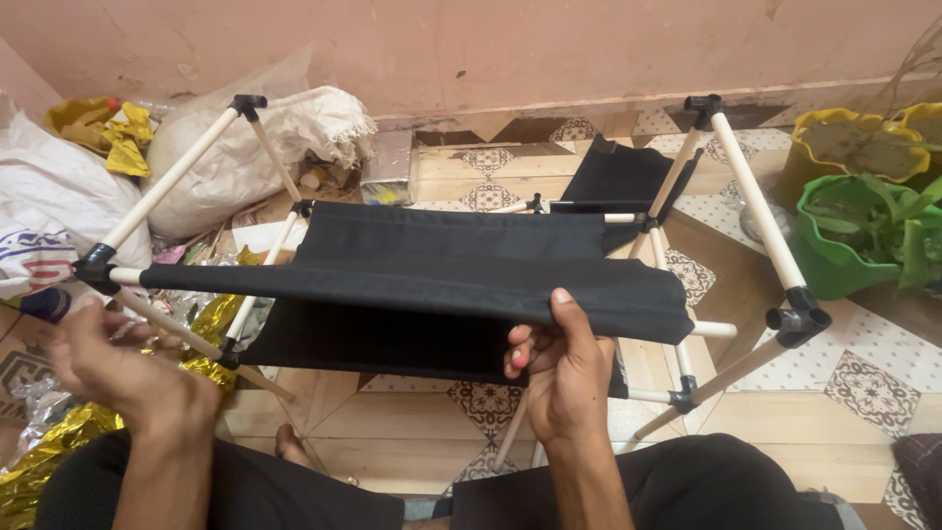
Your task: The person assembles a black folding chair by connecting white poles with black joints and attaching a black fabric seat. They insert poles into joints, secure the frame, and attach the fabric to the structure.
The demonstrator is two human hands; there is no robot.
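Right grip [561,368] pinches black fabric shelf [432,270] – green pot [844,231] holds plants [898,221].

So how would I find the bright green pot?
Start at the pink wall and follow it to the right corner of the tiled floor. Past the white rods of the rack sit plant pots; the green pot holding leaves is nearer than the yellowish pot behind it.
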